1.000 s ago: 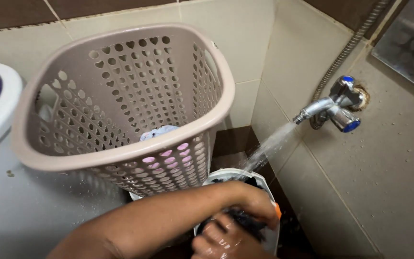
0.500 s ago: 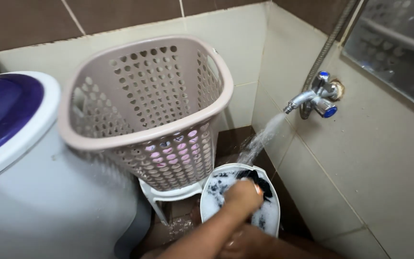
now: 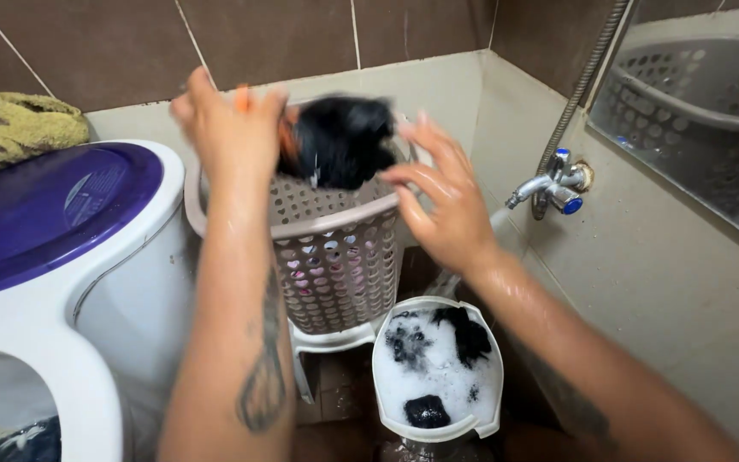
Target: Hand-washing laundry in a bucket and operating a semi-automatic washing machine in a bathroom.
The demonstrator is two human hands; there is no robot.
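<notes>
The space is tight — a grey-beige perforated plastic laundry basket (image 3: 335, 257) sits on a small white plastic stool (image 3: 322, 342) at the centre of the frame, wedged between a white washing machine with a purple lid (image 3: 53, 214) on the left and the tiled corner wall (image 3: 686, 282) on the right. Below the basket, at lower centre, a white plastic bucket full of suds (image 3: 438, 376) stands on the floor with dark cloth pieces floating in it; only a narrow strip of wet floor shows between stool and bucket. A chrome wall tap with blue knobs (image 3: 553, 184) juts from the right wall, running water down toward the bucket.

Both hands are raised above the basket's rim in the upper middle of the frame. The left hand (image 3: 228, 128) is closed around a wet black bundled garment (image 3: 339, 141), gripping it at its left end — an orange bit shows by the fingers. The right hand (image 3: 442, 201) is spread wide, fingers apart, palm toward the garment; whether its fingertips touch the cloth I cannot tell through the blur. A yellow-green towel (image 3: 14, 128) lies behind the machine at upper left.
</notes>
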